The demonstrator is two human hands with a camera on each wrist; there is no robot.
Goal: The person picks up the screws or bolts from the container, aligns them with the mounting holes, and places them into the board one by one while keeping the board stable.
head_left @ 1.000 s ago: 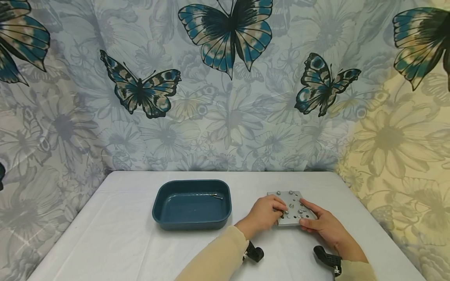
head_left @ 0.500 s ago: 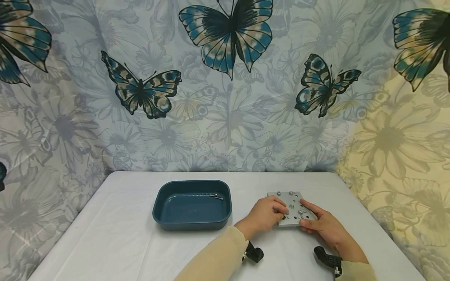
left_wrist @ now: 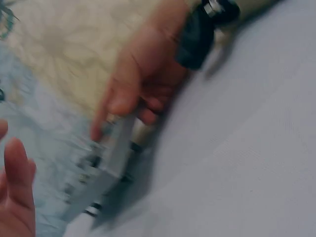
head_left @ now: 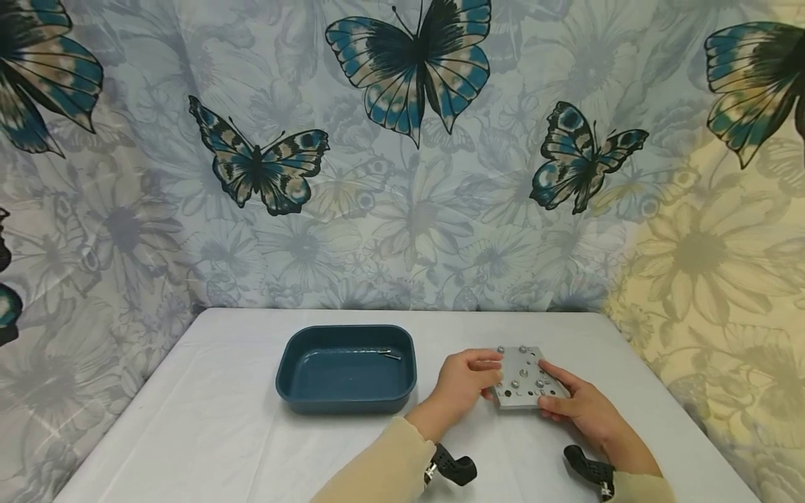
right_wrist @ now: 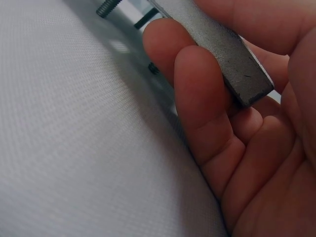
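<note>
A flat grey metal plate (head_left: 522, 402) with holes and several bolts, one a bolt (head_left: 515, 384) near its front left, is at the right of the head view. My right hand (head_left: 588, 412) grips its right edge, thumb on the near side and fingers underneath. In the right wrist view, fingers curl beneath the plate (right_wrist: 227, 59), and a threaded bolt end (right_wrist: 108, 7) sticks out below it. At the plate's left edge is my left hand (head_left: 462, 384), holding nothing. Its fingers (left_wrist: 17, 173) look extended and apart from the plate in the left wrist view.
Left of the hands, a dark blue tray (head_left: 346, 405) stands on the white-covered table (head_left: 207, 419). Two small bolts (head_left: 390, 355) lie inside it, toward its right end. Behind the table hangs a butterfly-print cloth (head_left: 415, 244).
My left hand has drawn back leftward from the bolt at the plate's front left, and its fingers have loosened. The right hand keeps its grip. The head view has shifted slightly.
</note>
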